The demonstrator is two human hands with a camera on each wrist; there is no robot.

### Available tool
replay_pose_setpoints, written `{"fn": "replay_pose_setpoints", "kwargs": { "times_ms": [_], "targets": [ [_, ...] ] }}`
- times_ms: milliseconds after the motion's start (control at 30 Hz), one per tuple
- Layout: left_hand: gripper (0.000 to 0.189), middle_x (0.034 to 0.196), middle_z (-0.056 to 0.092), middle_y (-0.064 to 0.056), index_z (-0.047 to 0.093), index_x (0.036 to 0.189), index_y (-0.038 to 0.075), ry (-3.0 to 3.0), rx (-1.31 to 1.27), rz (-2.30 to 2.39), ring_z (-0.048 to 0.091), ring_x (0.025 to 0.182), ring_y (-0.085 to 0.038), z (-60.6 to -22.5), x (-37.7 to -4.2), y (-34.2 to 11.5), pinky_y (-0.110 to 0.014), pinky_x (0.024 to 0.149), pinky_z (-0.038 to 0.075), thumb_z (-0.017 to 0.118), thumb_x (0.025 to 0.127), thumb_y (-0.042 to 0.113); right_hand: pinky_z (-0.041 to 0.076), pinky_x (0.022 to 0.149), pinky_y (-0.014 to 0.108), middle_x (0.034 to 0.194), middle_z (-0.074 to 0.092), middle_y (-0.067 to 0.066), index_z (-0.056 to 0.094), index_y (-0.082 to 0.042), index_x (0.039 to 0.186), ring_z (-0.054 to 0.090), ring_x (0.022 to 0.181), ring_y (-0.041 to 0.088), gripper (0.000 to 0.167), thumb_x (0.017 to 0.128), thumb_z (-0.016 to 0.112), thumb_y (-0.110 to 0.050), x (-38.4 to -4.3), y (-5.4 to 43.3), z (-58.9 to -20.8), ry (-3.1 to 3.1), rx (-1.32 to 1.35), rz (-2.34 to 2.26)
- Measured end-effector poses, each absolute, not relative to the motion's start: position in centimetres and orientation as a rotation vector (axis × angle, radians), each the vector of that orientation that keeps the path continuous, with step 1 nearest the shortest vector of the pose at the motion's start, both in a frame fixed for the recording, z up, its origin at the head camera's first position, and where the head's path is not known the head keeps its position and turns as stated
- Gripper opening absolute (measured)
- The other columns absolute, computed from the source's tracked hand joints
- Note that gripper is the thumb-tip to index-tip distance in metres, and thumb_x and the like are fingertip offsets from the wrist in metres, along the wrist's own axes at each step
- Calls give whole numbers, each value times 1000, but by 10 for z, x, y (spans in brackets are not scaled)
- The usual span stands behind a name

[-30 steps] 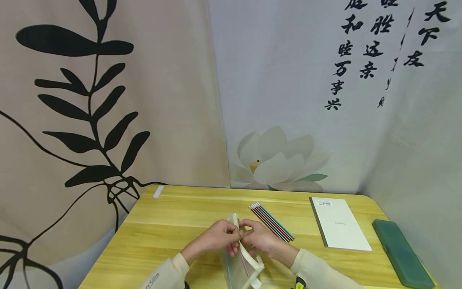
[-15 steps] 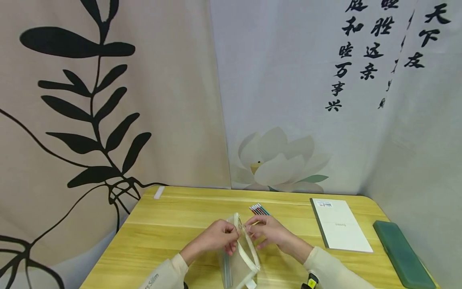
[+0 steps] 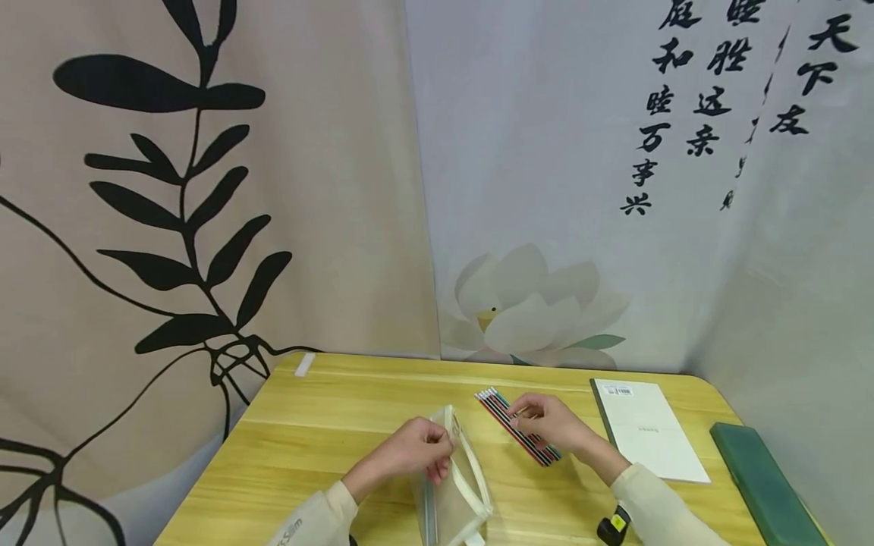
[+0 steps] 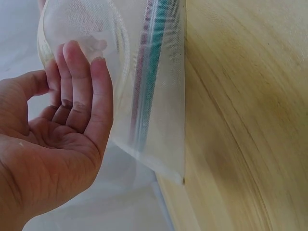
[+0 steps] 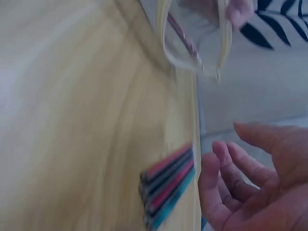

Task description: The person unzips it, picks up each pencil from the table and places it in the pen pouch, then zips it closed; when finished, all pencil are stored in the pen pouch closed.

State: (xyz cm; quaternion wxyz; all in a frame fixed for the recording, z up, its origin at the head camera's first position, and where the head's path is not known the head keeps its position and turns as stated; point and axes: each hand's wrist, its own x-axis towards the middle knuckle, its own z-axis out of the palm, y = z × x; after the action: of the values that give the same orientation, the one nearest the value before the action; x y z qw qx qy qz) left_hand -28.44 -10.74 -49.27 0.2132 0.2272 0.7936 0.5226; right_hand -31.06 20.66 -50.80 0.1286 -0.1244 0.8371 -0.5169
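Mesh pouch (image 3: 451,506), held up at the near part of the wooden table (image 3: 328,432), pale and see-through, with a mouth gaping towards the right. Probably light, soft and floppy, apt to buckle if squeezed by the body; best taken by the firmer-looking rim (image 5: 225,38), to keep the mouth spread. At the left hand (image 3: 416,447), a pinch on that rim, near the far end, with bent fingers. At the right hand (image 3: 554,422), a moderate gap between thumb and fingers, with nothing held; over the pencils in the head view, contact uncertain. Lastly, pencils (image 5: 169,183), side by side on the tabletop, beyond and to the right of the pouch. Likely light, stiff and smooth, prone to roll or fan apart; best gathered across the middle, from both sides.
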Motion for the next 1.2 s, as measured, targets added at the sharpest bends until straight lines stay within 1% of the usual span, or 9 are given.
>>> {"fn": "replay_pose_setpoints", "kwargs": {
  "times_ms": [167, 367, 600, 733, 800, 867, 967, 1067, 1200],
  "targets": [
    [37, 67, 70, -3, 66, 75, -2, 2200, 622, 1443, 67, 55, -12, -494, -285, -109, -39, 61, 65, 58, 106, 18, 56, 62, 37, 104, 69, 20, 60, 0, 135, 66, 81, 25, 35, 105, 63, -19, -323, 224, -518, 2439, -299, -1522],
    [38, 66, 69, -2, 66, 74, 0, 2201, 633, 1419, 67, 55, -12, -492, -287, -108, -41, 62, 65, 57, 106, 18, 48, 59, 30, 97, 66, 15, 59, 3, 134, 56, 72, 19, 37, 104, 66, -18, -341, 233, -531, 2426, -271, -1532],
    [39, 64, 67, -1, 64, 72, 2, 2212, 620, 1405, 66, 54, -13, -494, -288, -106, -43, 61, 65, 57, 107, 18, 46, 62, 31, 111, 66, 23, 53, 6, 140, 58, 81, 20, 45, 100, 70, -5, -359, 241, -539, 2407, -396, -1461],
    [39, 64, 67, -1, 64, 73, 3, 2217, 615, 1409, 66, 54, -13, -494, -288, -105, -43, 61, 65, 57, 107, 20, 42, 61, 31, 116, 66, 26, 53, 5, 141, 57, 83, 21, 44, 102, 67, -6, -363, 244, -539, 2347, -419, -1474],
    [39, 64, 67, -1, 64, 72, 3, 2221, 618, 1409, 66, 54, -13, -493, -288, -105, -41, 61, 65, 57, 107, 20, 42, 62, 30, 116, 67, 24, 54, 4, 141, 57, 83, 21, 41, 103, 66, -7, -365, 245, -540, 2326, -412, -1487],
    [39, 64, 67, -1, 63, 72, 4, 2221, 620, 1411, 66, 54, -12, -492, -288, -105, -39, 60, 65, 57, 107, 20, 42, 62, 30, 113, 67, 21, 55, 4, 140, 57, 83, 20, 39, 103, 64, -7, -368, 247, -542, 2308, -411, -1495],
    [39, 64, 67, -1, 63, 72, 3, 2214, 619, 1419, 66, 54, -13, -490, -287, -105, -36, 58, 64, 57, 107, 19, 42, 60, 29, 103, 65, 14, 57, 3, 138, 52, 74, 18, 38, 102, 65, -6, -372, 248, -544, 2280, -408, -1500],
    [39, 65, 67, -2, 64, 73, 2, 2210, 616, 1420, 66, 55, -13, -490, -287, -104, -38, 59, 64, 57, 107, 19, 40, 58, 28, 92, 61, 7, 60, 2, 136, 45, 65, 17, 36, 101, 67, -6, -373, 248, -544, 2285, -425, -1476],
    [39, 66, 68, -3, 65, 74, 1, 2213, 618, 1408, 66, 55, -13, -490, -287, -104, -42, 61, 65, 57, 108, 19, 39, 56, 27, 86, 58, 6, 63, 0, 132, 43, 61, 17, 32, 101, 68, -6, -373, 247, -544, 2309, -450, -1435]
  ]
}}
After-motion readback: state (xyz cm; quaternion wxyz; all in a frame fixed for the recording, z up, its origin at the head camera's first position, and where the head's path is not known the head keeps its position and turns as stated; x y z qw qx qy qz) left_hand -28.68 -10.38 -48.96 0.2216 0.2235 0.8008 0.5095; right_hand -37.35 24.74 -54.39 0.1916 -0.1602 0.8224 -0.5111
